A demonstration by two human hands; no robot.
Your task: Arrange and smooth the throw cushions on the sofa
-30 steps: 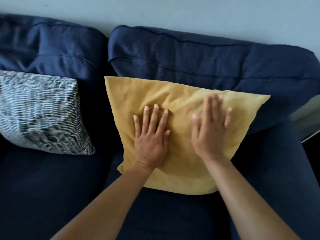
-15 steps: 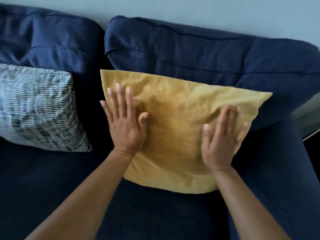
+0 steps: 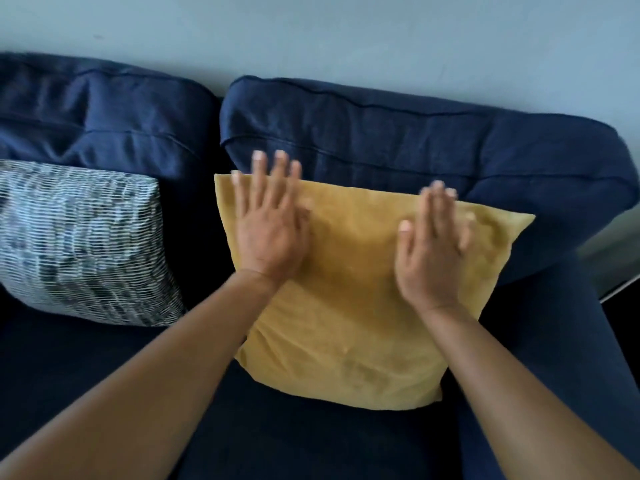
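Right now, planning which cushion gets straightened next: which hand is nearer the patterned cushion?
Left. The left hand lies on the yellow cushion's side nearest the patterned cushion; the right hand lies farther away.

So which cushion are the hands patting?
The plain yellow cushion: both flat hands, left and right, lie on it. The patterned blue-and-white cushion sits untouched beside it.

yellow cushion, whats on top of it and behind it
Both flat, open hands lie on the yellow cushion: left hand, right hand. Behind it stands the navy back cushion, lower part hidden.
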